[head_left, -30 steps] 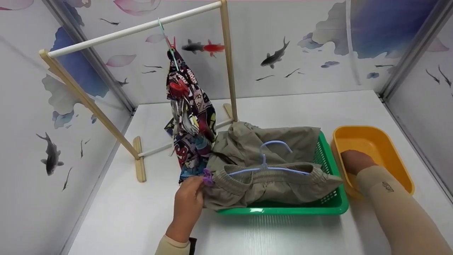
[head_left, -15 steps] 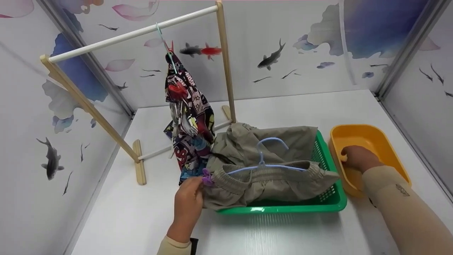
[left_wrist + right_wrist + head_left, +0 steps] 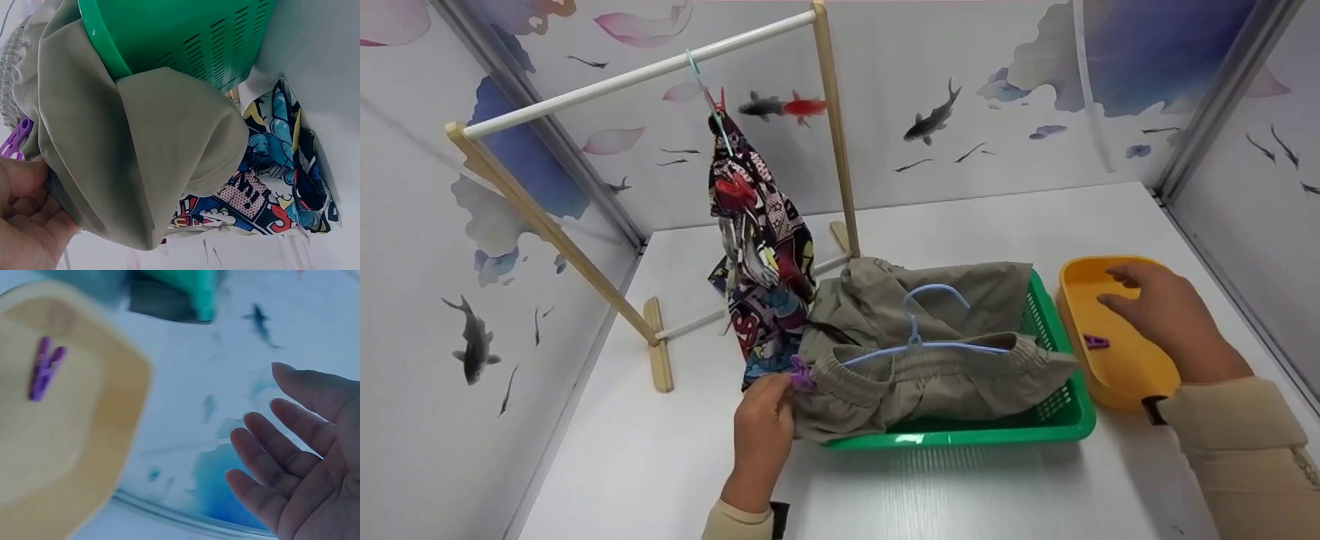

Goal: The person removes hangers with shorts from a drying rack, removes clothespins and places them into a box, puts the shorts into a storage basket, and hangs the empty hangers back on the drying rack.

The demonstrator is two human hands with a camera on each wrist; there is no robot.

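Grey-green trousers (image 3: 952, 390) lie over a green basket (image 3: 960, 441), with a blue hanger (image 3: 913, 346) in their waistband. At the left end of the waistband is a purple clothespin (image 3: 801, 375). My left hand (image 3: 763, 435) pinches the cloth beside that clothespin; the left wrist view shows the thumb and fingers (image 3: 28, 208) on the fabric. Above the yellow tray (image 3: 1091, 390), my right hand (image 3: 1174, 315) hangs with spread fingers and holds nothing. Another purple clothespin (image 3: 1096, 342) lies in the tray, also visible in the right wrist view (image 3: 44, 371).
A wooden rack with a white bar (image 3: 637, 71) stands at the left back. Patterned clothing (image 3: 765, 247) hangs from it on a light green hanger (image 3: 694, 67) with red clothespins, its lower end beside the trousers. Printed wall panels (image 3: 960, 45) enclose the table.
My right hand has come up from inside the yellow tray, its fingers spreading, and the purple clothespin there is now visible. My left hand stays at the waistband.
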